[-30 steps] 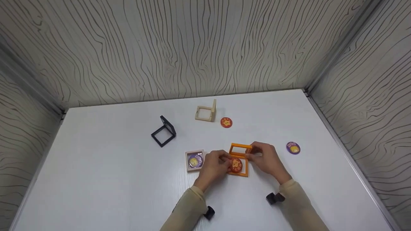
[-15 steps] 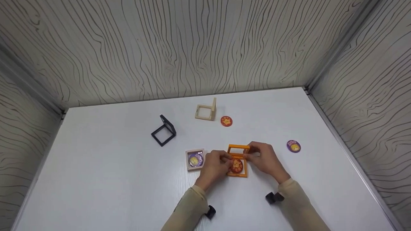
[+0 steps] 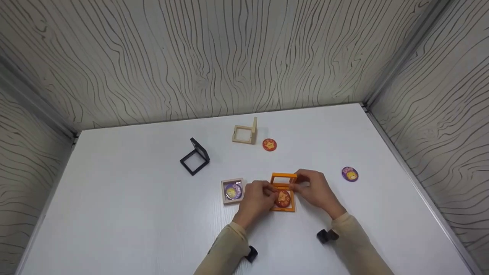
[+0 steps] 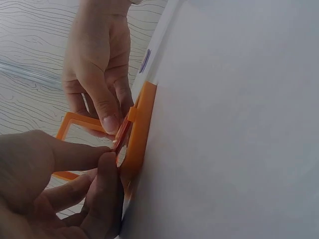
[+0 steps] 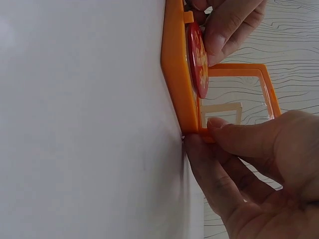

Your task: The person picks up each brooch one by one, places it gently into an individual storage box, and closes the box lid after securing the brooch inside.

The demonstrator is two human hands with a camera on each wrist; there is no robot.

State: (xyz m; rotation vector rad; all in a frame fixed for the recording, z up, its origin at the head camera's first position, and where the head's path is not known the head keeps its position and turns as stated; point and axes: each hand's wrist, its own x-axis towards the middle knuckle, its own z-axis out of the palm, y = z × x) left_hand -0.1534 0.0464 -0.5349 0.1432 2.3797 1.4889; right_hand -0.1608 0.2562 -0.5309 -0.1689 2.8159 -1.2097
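Observation:
An orange hinged frame [image 3: 293, 204] lies on the table with its clear-windowed lid [image 5: 266, 89] raised. My left hand [image 3: 256, 198] pinches the edge of a round red badge with a yellow star [image 3: 283, 199], between thumb and forefinger. In the right wrist view the badge [image 5: 198, 59] sits tilted over the frame's lower half. My right hand [image 3: 315, 188] grips the frame at its hinge corner, with the thumb [image 5: 224, 127] against the lid's base. The left wrist view shows both hands meeting round the orange frame [image 4: 142, 132].
Left of my left hand lies a pale pink frame [image 3: 224, 201] containing a purple badge [image 3: 233, 191]. Farther back stand an opened black frame [image 3: 187, 168] and an opened beige frame [image 3: 243, 142]. Loose badges are a red one [image 3: 269, 144] and a purple one [image 3: 350, 174].
The orange frame has shifted very slightly left under my hands, and the red badge sits slightly lower in it. Both hands keep their holds.

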